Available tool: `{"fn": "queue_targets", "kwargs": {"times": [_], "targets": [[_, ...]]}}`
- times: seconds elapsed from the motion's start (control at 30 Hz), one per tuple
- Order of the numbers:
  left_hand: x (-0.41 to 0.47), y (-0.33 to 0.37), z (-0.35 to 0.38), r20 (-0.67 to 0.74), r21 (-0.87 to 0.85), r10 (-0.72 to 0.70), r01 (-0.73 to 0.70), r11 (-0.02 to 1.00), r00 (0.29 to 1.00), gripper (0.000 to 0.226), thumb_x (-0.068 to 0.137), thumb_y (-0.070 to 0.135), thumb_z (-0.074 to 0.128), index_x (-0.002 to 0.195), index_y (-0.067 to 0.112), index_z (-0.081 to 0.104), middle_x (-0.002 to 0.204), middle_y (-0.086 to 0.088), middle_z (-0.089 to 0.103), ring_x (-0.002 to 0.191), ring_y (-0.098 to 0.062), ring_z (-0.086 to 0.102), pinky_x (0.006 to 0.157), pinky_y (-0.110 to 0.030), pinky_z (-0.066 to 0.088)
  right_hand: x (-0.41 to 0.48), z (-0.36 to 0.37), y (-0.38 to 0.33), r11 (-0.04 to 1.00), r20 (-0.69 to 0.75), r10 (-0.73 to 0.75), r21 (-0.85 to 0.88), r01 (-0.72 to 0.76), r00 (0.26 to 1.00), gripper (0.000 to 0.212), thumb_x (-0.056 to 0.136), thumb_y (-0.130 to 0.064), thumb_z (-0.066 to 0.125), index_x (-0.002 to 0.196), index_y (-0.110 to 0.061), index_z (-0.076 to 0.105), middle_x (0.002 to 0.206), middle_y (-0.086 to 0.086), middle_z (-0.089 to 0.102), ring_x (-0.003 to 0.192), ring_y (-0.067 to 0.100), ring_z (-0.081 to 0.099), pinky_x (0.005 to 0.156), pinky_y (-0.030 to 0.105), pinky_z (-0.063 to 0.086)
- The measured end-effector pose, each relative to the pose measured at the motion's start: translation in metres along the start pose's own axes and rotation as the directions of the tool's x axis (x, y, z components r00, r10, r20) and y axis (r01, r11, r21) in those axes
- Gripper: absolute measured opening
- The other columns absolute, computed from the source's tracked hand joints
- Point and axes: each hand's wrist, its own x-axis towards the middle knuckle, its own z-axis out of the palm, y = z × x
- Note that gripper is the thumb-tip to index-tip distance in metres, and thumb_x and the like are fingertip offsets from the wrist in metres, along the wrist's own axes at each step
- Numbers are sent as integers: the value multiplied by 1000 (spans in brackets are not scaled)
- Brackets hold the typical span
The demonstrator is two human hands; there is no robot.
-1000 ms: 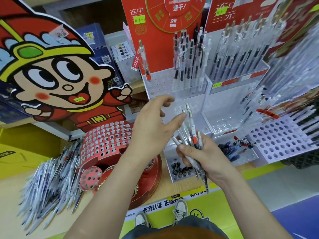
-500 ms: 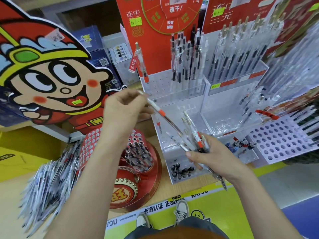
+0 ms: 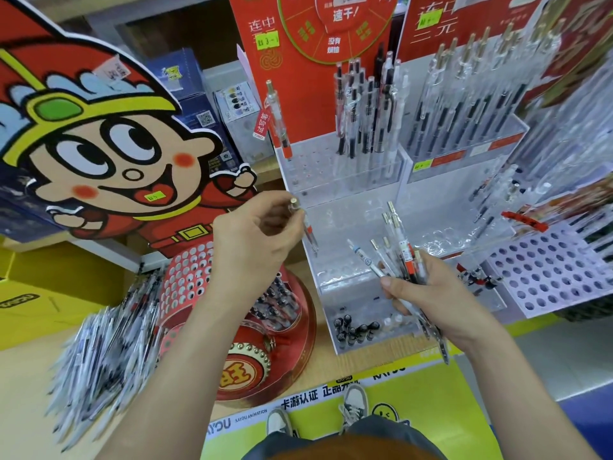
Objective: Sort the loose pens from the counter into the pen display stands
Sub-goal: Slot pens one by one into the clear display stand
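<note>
1. A blurred heap of loose pens [image 3: 99,353] lies on the counter [image 3: 20,410] at far left, touching the red round pen stand [image 3: 185,277].
2. The left hand [image 3: 258,237] pinches one clear pen with a red band [image 3: 309,232] by its top end. The tip points down in front of the clear acrylic display stand [image 3: 351,194].
3. The right hand [image 3: 431,293] is curled tight around a bundle of pens [image 3: 398,257], which fans upward before the acrylic stand's lower tiers.
4. A white perforated stand [image 3: 547,270] sits at far right.
</note>
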Motion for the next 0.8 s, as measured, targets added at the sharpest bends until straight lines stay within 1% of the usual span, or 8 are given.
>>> {"fn": "queue_targets", "kwargs": {"times": [0.1, 0.2, 0.3, 0.43, 0.53, 0.63, 0.7, 0.8], "targets": [[-1, 0, 0, 17, 2, 20, -20, 1000, 1000, 15, 84, 5, 70, 94, 16, 71, 80, -1, 70, 72, -17, 67, 72, -27, 57, 1, 1, 0, 1000, 5, -3, 5, 3, 1000, 11, 89, -5, 65, 88, -9, 55, 66, 7, 60, 52, 19, 49, 61, 34, 43], [-2, 3, 1, -36, -17, 54, -55, 998, 998, 18, 83, 3, 70, 93, 18, 69, 79, 2, 69, 71, -13, 66, 70, -22, 56, 4, 1, 0, 1000, -2, 0, 28, 0, 1000, 11, 89, -6, 66, 88, -9, 56, 63, 4, 60, 52, 18, 49, 59, 32, 43], [0, 4, 4, -53, 4, 95, -95, 995, 994, 23, 84, 4, 70, 104, 14, 67, 83, -1, 70, 74, -10, 68, 72, -21, 55, 6, -1, 1, 998, -13, 8, 70, -7, 1000, 11, 88, -7, 66, 94, -7, 57, 65, 5, 61, 54, 18, 49, 57, 29, 42], [0, -8, 11, 43, 182, 179, -184, 966, 983, 22, 86, 10, 70, 107, 14, 70, 88, 5, 70, 77, -5, 66, 77, -23, 55, 7, 1, 2, 998, -18, -3, 65, 5, 1000, 11, 89, -6, 67, 94, -7, 57, 65, 3, 61, 53, 18, 49, 58, 30, 42], [3, -15, 14, 121, 359, 295, -319, 877, 948, 20, 86, 14, 70, 105, 10, 72, 96, -2, 71, 87, -13, 65, 81, -21, 51, 7, 1, 1, 998, -20, -4, 66, 5, 1000, 11, 89, -7, 67, 95, -6, 57, 65, 3, 60, 53, 18, 49, 57, 31, 42], [9, -18, 16, 160, 504, 423, -442, 742, 892, 19, 89, 19, 64, 98, 5, 74, 88, -10, 63, 80, -27, 58, 67, -35, 49, 8, 1, 1, 998, -21, 5, 70, -3, 1000, 11, 89, -7, 67, 94, -7, 57, 66, 4, 60, 53, 17, 50, 58, 32, 42], [12, -17, 18, 195, 552, 433, -463, 693, 880, 24, 91, 21, 58, 96, 4, 73, 81, -11, 53, 74, -29, 52, 56, -35, 46, 8, 3, 0, 996, -22, 10, 87, -8, 1000, 10, 88, -10, 68, 93, -10, 59, 68, 5, 64, 53, 17, 52, 57, 31, 43], [15, -12, 19, 225, 601, 403, -452, 660, 887, 20, 88, 19, 61, 100, 8, 73, 77, -9, 47, 71, -27, 48, 49, -30, 38, 7, 6, -4, 997, -11, 24, 77, -23, 1000, 17, 83, -21, 69, 92, -10, 60, 75, 4, 69, 57, 18, 58, 56, 24, 47]]}}
